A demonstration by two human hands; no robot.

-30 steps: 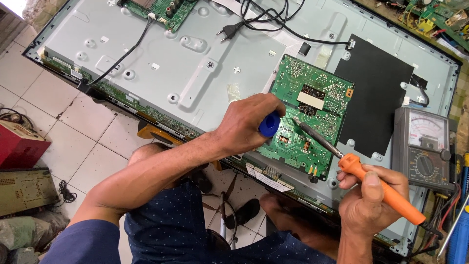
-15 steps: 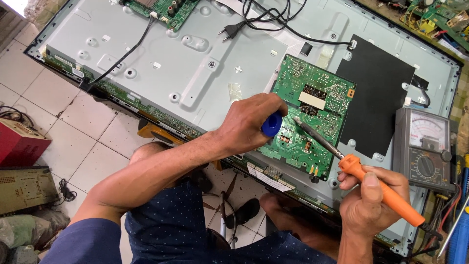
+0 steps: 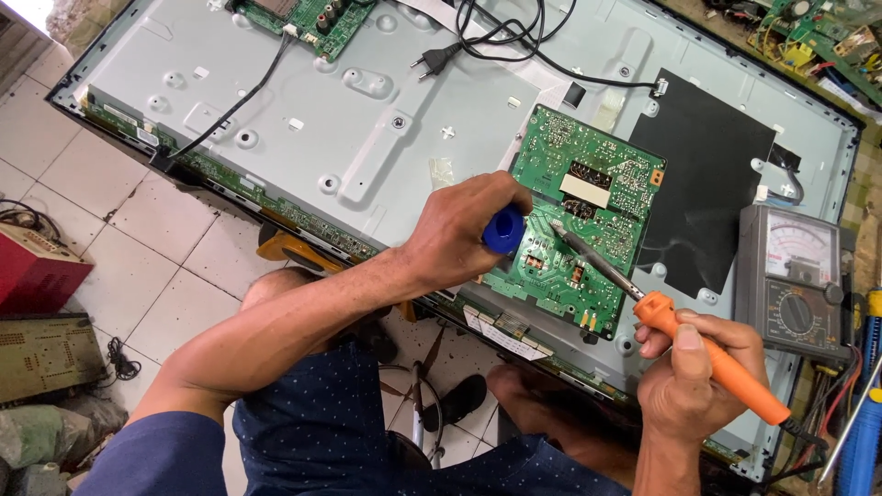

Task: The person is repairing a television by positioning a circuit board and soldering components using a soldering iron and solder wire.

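Pale floor tiles (image 3: pixel 83 174) are showing at the left, and above them a flat-screen television (image 3: pixel 303 129) is lying face down with its grey metal back panel bared. A green circuit board (image 3: pixel 588 197) is sitting on that panel, just left of a black insulating sheet (image 3: pixel 707 174).

The left hand (image 3: pixel 459 230) is reaching across the panel's near edge and is curling shut around a blue-handled tool (image 3: pixel 503 230); the fingers are wrapping over it so that only the rounded blue end is showing, right at the board's lower left edge. How the tool's tip is meeting the board cannot be told.

The right hand (image 3: pixel 694 381) is hovering off the board's lower right corner, closing firmly around the orange handle of a soldering iron (image 3: pixel 707 354). The iron's dark metal shaft is slanting up and left from that hand, and its tip is resting on the board close beside the blue tool.

An analogue multimeter (image 3: pixel 795 280) is lying just right of the black sheet, near the right hand. A black power plug (image 3: pixel 432 62) and its cable are trailing over the panel's far side. A red case (image 3: pixel 37 271) is standing on the tiles at the far left.
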